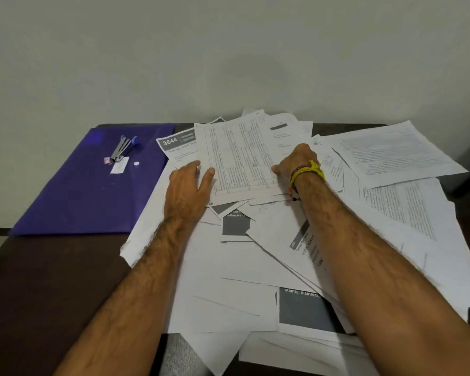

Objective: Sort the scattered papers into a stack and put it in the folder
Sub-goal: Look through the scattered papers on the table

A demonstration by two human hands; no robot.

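Observation:
Several printed white papers (244, 270) lie scattered and overlapping across the right half of the dark table (38, 283). On top at the back lies a sheet with a printed table (239, 158). My left hand (187, 191) grips its left edge, the thumb on top. On its right edge, my right hand (296, 161), with a yellow thread at the wrist, grips with the thumb on the paper and the fingers hidden behind the knuckles. A blue folder (92, 196) lies shut and flat at the back left, apart from both hands.
A stapler (122, 149) and a small staple box (107, 160) rest on the folder, beside its white label (120, 165). A plain wall stands right behind the table. Some sheets hang over the table's front and right edges.

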